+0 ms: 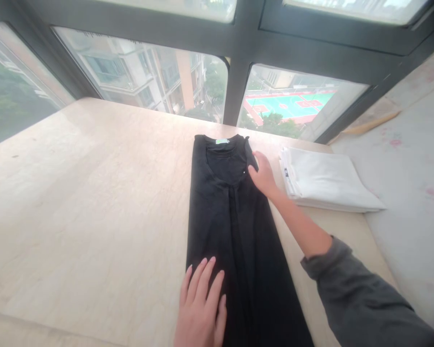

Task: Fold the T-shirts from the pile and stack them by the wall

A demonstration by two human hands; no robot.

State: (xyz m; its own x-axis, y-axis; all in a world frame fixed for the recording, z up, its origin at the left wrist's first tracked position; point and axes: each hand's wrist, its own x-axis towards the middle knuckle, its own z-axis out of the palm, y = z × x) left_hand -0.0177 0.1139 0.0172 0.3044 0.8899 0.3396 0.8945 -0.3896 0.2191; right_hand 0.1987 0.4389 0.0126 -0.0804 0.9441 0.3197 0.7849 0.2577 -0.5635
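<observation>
A black garment (217,217) lies lengthwise on the pale stone sill, folded narrow, its round neckline and small light label at the far end. My left hand (202,303) rests on its lower left part with the fingers spread. At the upper right edge, beside the neckline, my right hand (263,174) has its thumb and fingers around the garment's shoulder edge; whether cloth is pinched between them is hard to make out. The near end of the garment runs out of view at the bottom.
A folded white cloth stack (321,178) lies right of the garment, near a patterned wall (415,193). The stone sill (87,207) stretches to the left. Dark window frames (238,72) rise behind, with buildings and a sports court outside.
</observation>
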